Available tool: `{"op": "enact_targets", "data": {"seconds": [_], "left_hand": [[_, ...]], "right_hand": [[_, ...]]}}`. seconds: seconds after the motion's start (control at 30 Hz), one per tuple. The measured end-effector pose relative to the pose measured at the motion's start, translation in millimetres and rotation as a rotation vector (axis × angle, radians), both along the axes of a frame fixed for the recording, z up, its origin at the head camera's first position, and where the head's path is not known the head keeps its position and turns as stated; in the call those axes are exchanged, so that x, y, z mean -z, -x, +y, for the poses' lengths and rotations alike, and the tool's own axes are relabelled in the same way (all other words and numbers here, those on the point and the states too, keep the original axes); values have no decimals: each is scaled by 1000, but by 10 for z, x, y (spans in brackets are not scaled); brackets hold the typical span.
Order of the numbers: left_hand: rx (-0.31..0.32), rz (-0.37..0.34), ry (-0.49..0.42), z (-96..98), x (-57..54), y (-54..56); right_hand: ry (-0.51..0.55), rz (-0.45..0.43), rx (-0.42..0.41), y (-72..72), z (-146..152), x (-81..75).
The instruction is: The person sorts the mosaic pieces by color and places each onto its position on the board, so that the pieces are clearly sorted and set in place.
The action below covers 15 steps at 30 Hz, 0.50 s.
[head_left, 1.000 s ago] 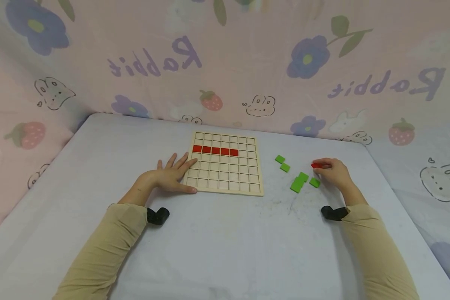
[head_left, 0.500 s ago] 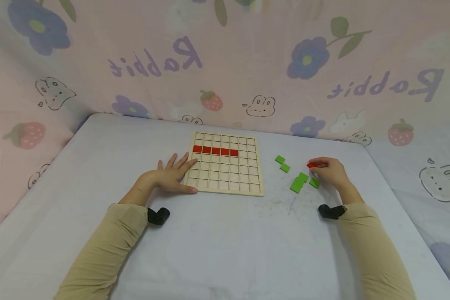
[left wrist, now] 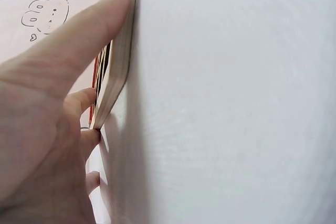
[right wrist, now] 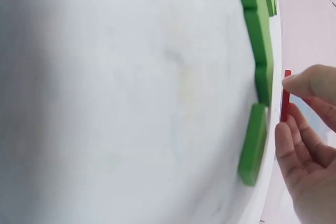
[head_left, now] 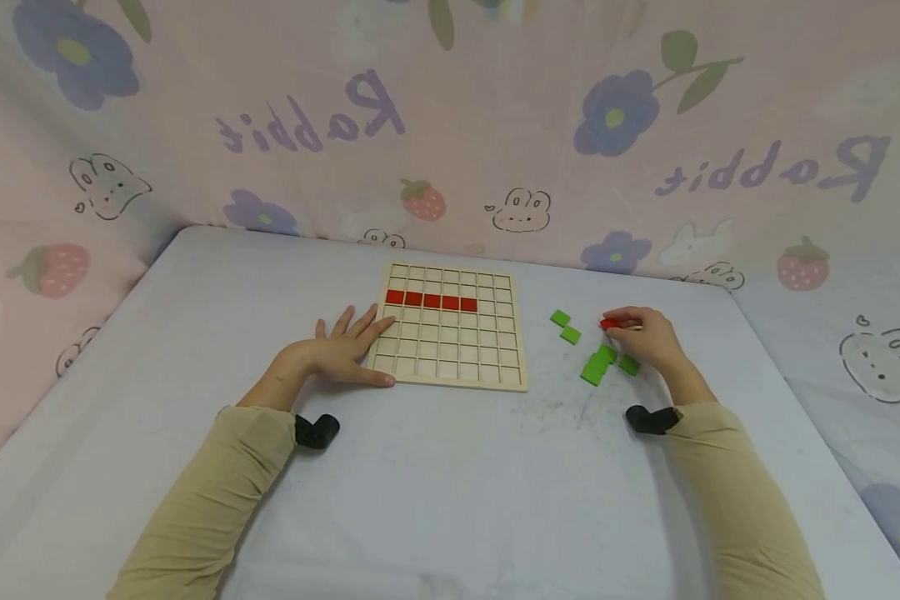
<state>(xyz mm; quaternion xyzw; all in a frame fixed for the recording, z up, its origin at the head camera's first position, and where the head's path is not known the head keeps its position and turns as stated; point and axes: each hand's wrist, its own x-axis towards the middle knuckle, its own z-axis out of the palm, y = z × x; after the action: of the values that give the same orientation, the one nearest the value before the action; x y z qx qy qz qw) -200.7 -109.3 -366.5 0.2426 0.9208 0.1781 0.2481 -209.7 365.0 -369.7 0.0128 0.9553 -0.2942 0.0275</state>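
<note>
A light wooden grid board (head_left: pixel 450 377) lies on the white table, with a row of several red square tiles (head_left: pixel 432 302) in its third row from the back. My left hand (head_left: pixel 337 357) rests with spread fingers at the board's left edge, thumb at the near left corner; the left wrist view shows the thumb (left wrist: pixel 84 35) along the board's side (left wrist: pixel 116 69). To the right of the board, my right hand (head_left: pixel 647 337) pinches a red tile (head_left: pixel 607 323) between thumb and fingers. That red tile (right wrist: pixel 285 98) shows edge-on in the right wrist view, above the table.
Several green tiles lie right of the board: two farther back (head_left: pixel 560 318), a touching cluster (head_left: pixel 597 367), and a single green tile (head_left: pixel 629 365) below the right hand. Black camera mounts (head_left: pixel 317 432) sit at both wrists. A printed cloth (head_left: pixel 465 125) hangs behind the table.
My right hand has moved left and slightly back with the red tile, from beyond the single green tile to above the green cluster. The left hand and board have stayed put.
</note>
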Motion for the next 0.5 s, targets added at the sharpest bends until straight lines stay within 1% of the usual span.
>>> {"op": "enact_targets", "data": {"seconds": [0.3, 0.5], "left_hand": [[-2, 6, 8, -2, 12, 11], [2, 6, 6, -7, 20, 19]], "right_hand": [[23, 21, -17, 28, -109, -30], [47, 45, -49, 53, -205, -53]]}}
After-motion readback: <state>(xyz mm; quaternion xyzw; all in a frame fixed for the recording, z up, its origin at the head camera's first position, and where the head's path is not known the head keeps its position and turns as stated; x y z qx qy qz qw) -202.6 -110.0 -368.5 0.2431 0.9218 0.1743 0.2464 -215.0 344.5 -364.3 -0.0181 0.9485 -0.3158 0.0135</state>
